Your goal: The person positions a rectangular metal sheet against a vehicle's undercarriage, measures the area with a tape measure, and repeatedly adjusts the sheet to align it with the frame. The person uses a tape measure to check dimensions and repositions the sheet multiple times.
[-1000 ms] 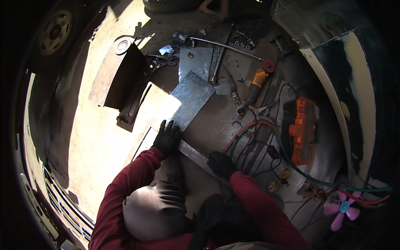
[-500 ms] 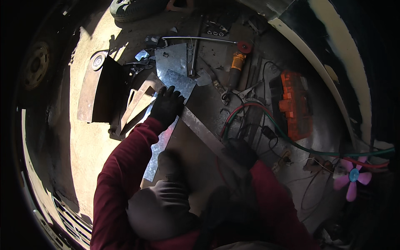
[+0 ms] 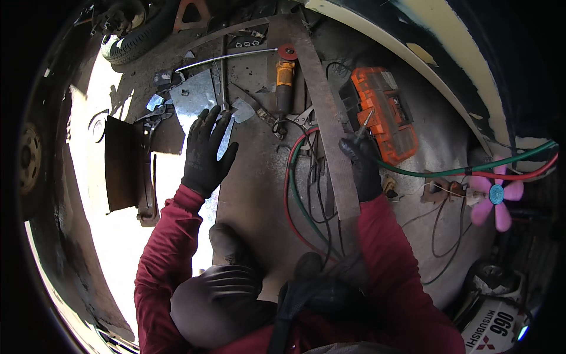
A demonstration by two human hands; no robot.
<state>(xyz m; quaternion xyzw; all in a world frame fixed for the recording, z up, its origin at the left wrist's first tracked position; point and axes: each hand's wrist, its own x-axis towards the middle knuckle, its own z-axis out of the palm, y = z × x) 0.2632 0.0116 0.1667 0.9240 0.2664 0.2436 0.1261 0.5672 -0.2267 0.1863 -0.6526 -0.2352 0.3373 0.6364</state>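
My right hand point(image 3: 361, 168), in a black glove, is closed around the edge of a long, flat metal framing square point(image 3: 330, 112). The square slants away from me, and its other arm runs left at the far end. A thin pointed tool point(image 3: 367, 120) sticks up by the right fingers; its lower part is hidden. My left hand point(image 3: 207, 152), also gloved, is open with fingers spread over shiny sheet metal point(image 3: 191, 94). Whether it touches the sheet I cannot tell.
An angle grinder point(image 3: 285, 76) with a red disc lies ahead, near locking pliers point(image 3: 303, 118). An orange toolbox point(image 3: 386, 118) stands right of the square. Red and green hoses point(image 3: 436, 173) cross toward a pink fan point(image 3: 496, 193). A bent metal panel point(image 3: 124, 165) stands left, a tyre point(image 3: 141, 44) far left.
My left hand has let go of the framing square and opened. My right hand has moved forward and swung the square up and to the right, off the sheet metal. The view has shifted.
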